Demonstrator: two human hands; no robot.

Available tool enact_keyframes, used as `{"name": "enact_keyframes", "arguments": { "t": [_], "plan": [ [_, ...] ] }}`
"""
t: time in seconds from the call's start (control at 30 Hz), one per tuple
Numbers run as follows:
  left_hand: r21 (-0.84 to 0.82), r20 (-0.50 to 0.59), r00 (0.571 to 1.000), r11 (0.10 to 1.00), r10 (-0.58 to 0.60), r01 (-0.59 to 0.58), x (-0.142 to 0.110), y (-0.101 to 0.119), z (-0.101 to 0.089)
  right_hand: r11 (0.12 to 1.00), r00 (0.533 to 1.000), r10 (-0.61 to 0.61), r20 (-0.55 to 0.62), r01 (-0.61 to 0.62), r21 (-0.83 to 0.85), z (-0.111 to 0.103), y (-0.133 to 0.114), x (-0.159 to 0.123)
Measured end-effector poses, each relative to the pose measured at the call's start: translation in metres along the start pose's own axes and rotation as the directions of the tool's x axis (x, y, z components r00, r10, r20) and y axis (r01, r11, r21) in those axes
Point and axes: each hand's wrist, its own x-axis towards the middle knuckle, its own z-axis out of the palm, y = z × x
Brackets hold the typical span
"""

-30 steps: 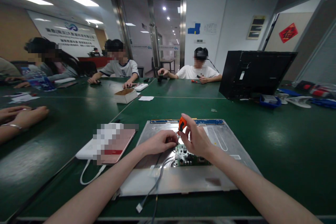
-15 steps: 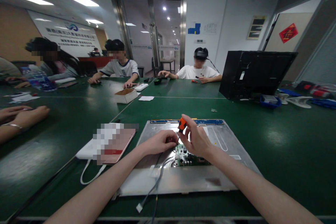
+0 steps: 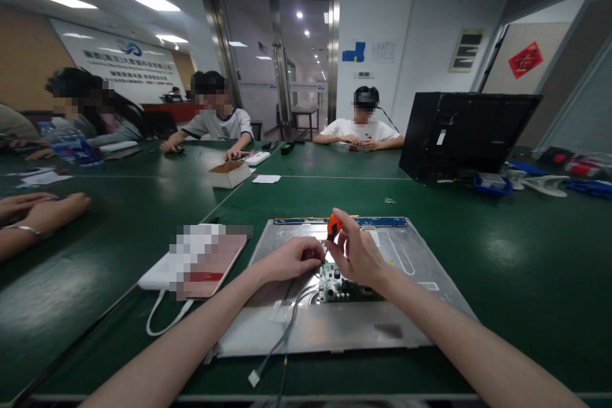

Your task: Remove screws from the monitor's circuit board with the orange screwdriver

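A silver metal panel (image 3: 411, 255) lies flat on the green table (image 3: 526, 268) in front of me, with a small green circuit board (image 3: 337, 285) fixed near its middle. My right hand (image 3: 358, 252) is closed around a screwdriver with an orange handle (image 3: 333, 224), held upright over the board's far edge. My left hand (image 3: 291, 258) is curled shut beside the screwdriver's tip, its fingers pinched at the board; what they hold is hidden. Grey cables (image 3: 282, 338) run from the board toward me over the panel's near edge.
A white power bank (image 3: 157, 275) with a pink phone (image 3: 213, 261) on it lies left of the panel. A black monitor back (image 3: 463, 134) stands at right. A cardboard box (image 3: 229, 173) sits mid-table. Other people sit across; another person's hands (image 3: 33, 210) rest at left.
My hands have hardly moved; the orange handle has turned slightly. The person opposite in white has drawn the outstretched arm back in.
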Motion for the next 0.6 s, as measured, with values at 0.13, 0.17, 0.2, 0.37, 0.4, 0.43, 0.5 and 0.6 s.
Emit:
{"name": "enact_keyframes", "arguments": {
  "t": [0.13,0.17,0.2,0.37,0.4,0.43,0.5,0.6],
  "plan": [
    [-0.017,-0.009,1.0,1.0,0.0,-0.001,0.0003,-0.0014,0.0007,1.0,1.0,0.01,-0.006,-0.01,-0.011,0.0013,0.0017,-0.0007],
    [-0.014,-0.011,1.0,1.0,-0.002,0.001,0.0003,-0.0017,0.001,1.0,1.0,0.014,-0.003,-0.014,-0.011,0.0015,0.0021,-0.0009],
    [-0.011,-0.013,1.0,1.0,-0.005,0.004,0.0003,-0.0019,0.0011,1.0,1.0,0.019,0.001,-0.019,-0.011,0.0016,0.0024,-0.0011],
    [-0.012,-0.007,1.0,1.0,-0.014,0.014,0.0,-0.0022,0.0008,0.999,0.999,0.036,0.016,-0.036,-0.017,0.001,0.0027,-0.0015],
    [-0.014,-0.006,1.0,1.0,-0.012,0.012,0.0,-0.0023,0.0007,0.999,0.999,0.038,0.017,-0.038,-0.018,0.0009,0.0025,-0.0015],
    [-0.015,-0.006,1.0,1.0,-0.01,0.01,0.0,-0.0026,0.0007,0.999,0.999,0.041,0.015,-0.04,-0.018,0.0009,0.0023,-0.0015],
    [-0.019,-0.008,1.0,1.0,-0.007,0.007,0.0002,-0.003,0.0008,0.999,0.999,0.042,0.012,-0.042,-0.009,0.0009,0.0018,-0.0016],
    [-0.03,-0.013,1.0,1.0,-0.008,0.008,0.0004,-0.0029,0.001,0.999,0.999,0.045,0.027,-0.046,0.025,0.0003,0.0007,-0.0016]
  ]
}}
